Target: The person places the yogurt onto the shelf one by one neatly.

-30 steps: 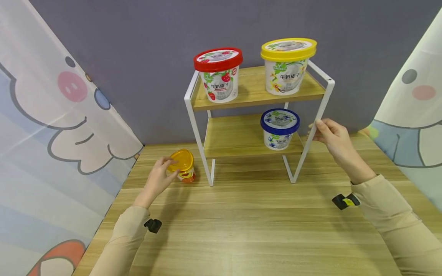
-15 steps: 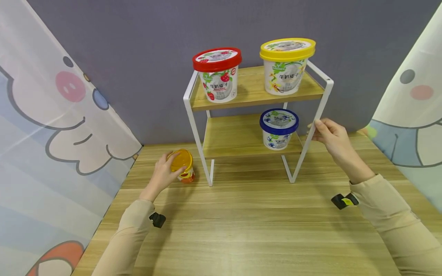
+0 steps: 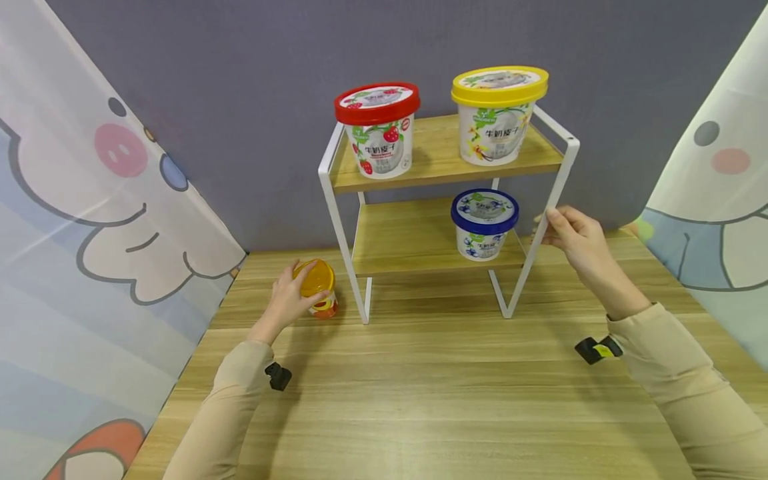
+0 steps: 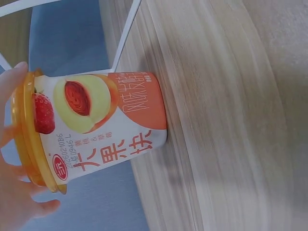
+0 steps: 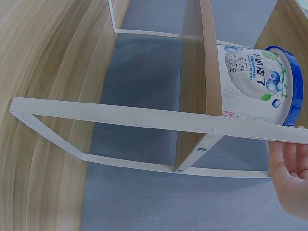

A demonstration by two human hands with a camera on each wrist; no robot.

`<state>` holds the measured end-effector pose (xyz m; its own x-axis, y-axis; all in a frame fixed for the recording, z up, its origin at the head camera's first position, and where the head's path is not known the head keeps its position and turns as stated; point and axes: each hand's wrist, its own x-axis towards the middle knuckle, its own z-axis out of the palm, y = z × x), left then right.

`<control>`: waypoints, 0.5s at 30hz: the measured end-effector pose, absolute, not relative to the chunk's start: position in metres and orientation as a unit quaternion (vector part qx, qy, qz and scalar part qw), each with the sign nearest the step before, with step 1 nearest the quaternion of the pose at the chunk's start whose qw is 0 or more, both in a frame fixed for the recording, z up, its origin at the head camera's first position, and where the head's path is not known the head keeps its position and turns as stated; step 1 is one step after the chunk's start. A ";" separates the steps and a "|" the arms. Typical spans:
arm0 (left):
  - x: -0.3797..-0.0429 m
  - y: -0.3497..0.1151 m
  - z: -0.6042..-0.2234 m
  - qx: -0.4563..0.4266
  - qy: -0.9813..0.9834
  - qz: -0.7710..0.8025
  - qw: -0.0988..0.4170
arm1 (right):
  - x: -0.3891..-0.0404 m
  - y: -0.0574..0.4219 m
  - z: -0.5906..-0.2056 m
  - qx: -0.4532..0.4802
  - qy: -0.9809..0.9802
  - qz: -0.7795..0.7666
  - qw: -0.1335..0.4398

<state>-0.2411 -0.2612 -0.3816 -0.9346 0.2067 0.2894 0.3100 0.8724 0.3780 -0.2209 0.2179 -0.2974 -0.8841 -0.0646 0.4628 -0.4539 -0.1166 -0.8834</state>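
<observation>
A yogurt cup with an orange lid (image 3: 317, 279) stands on the table left of the shelf rack. In the left wrist view the cup (image 4: 103, 120) shows a peach and a strawberry. My left hand (image 3: 285, 303) grips its lid from the left, thumb and fingers around the rim. My right hand (image 3: 579, 237) holds the right front post of the white-framed two-tier shelf rack (image 3: 447, 180). In the right wrist view its fingers (image 5: 288, 161) curl at the post beside the blueberry tub (image 5: 262, 84), partly hidden by the frame.
On the top shelf stand a red-lidded strawberry tub (image 3: 379, 133) and a yellow-lidded tub (image 3: 499, 117). The blue-lidded tub (image 3: 483, 223) sits at the right of the lower shelf. A grey wall (image 3: 264, 100) rises behind, with printed curtains (image 3: 132, 220) at both sides.
My left hand has moved slightly right and forward, and its thumb and fingers have come around the yogurt cup's lid. The right hand stays on the post.
</observation>
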 end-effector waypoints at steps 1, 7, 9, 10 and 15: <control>-0.241 -0.261 -0.382 -0.133 -0.961 -0.214 0.117 | -0.221 0.218 -0.297 0.199 -0.651 0.720 0.135; -0.244 -0.261 -0.382 -0.123 -0.964 -0.216 0.093 | -0.221 0.218 -0.298 0.198 -0.653 0.719 0.132; -0.245 -0.261 -0.383 -0.123 -0.965 -0.215 0.091 | -0.221 0.218 -0.298 0.198 -0.654 0.718 0.133; -0.245 -0.261 -0.383 -0.124 -0.965 -0.214 0.090 | -0.221 0.218 -0.298 0.197 -0.655 0.717 0.133; -0.246 -0.261 -0.384 -0.126 -0.964 -0.219 0.087 | -0.221 0.218 -0.297 0.197 -0.654 0.717 0.135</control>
